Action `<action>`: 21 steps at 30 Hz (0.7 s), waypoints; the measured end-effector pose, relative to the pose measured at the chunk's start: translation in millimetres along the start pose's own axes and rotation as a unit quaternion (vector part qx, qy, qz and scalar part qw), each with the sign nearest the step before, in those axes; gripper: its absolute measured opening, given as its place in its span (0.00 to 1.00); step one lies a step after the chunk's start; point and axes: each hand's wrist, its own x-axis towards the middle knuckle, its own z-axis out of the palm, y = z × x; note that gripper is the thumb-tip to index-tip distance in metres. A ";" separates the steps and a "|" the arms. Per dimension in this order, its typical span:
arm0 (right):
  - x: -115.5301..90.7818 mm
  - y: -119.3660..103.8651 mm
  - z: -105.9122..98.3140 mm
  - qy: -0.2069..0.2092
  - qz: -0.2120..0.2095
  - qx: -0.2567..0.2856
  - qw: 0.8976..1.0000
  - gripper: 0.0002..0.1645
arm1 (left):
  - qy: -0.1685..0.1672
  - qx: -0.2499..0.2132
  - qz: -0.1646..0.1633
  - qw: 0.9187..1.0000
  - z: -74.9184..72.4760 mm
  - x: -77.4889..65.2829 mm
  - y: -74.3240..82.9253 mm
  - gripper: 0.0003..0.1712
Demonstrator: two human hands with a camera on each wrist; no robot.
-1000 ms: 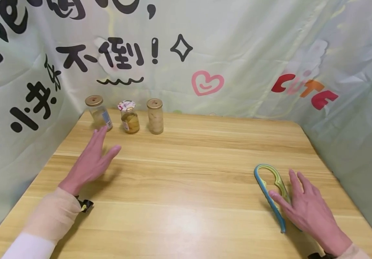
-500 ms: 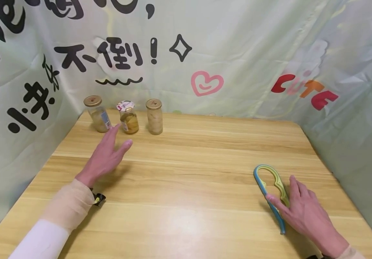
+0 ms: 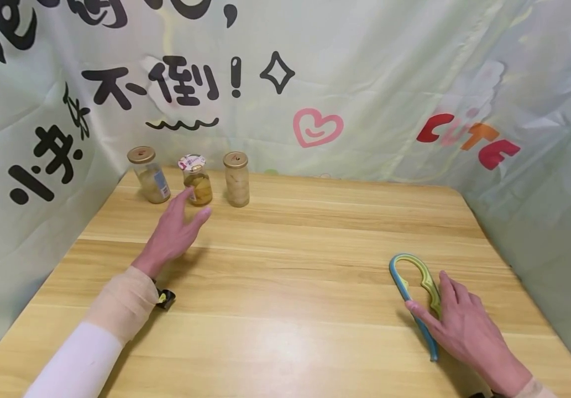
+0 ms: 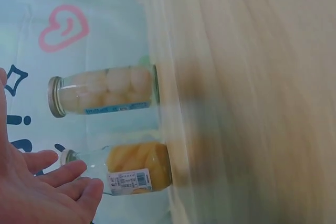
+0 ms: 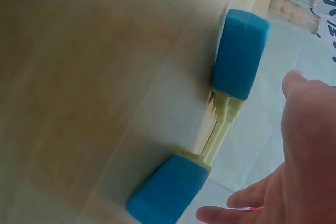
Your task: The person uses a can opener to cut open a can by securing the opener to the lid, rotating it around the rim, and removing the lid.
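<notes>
Fingers loose and empty, left hand (image 3: 169,237) and right hand (image 3: 466,325) alike; one clumsy fingertip could tip the middle jar (image 3: 203,189), a stray thumb could skid that blue-and-yellow tool (image 3: 402,287).

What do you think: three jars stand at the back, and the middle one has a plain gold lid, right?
Nearly: the middle jar has a white lid with a pinkish pattern, as the head view shows. The rest is right.
</notes>
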 end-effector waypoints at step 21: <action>0.4 0.9 1.0 -0.040 0.020 0.001 0.999 0.63 | 0.007 -0.103 0.000 0.995 29.0 32.1 10.0 0.49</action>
